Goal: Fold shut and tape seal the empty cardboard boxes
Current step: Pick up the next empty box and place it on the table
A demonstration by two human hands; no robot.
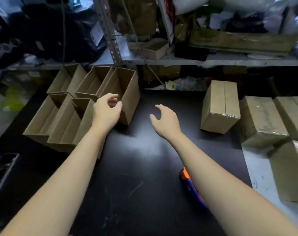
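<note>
Several open cardboard boxes stand in rows on the left of the black table (pixel 138 167). The rightmost open box (pixel 130 99) is upright with its flaps up. My left hand (pixel 107 109) is at this box's near corner, fingers loosely curled, and I see nothing gripped. Over the bare middle of the table my right hand (pixel 165 120) hovers with fingers spread and relaxed, holding nothing. A closed, taped box (pixel 221 106) lies to its right. An orange and blue tape dispenser (pixel 187 182) lies partly hidden under my right forearm.
More taped boxes (pixel 262 120) are packed along the right edge on a white surface (pixel 257 169). A metal shelf (pixel 179 61) loaded with bags and cartons runs along the back. A dark bin (pixel 3 171) sits low on the left.
</note>
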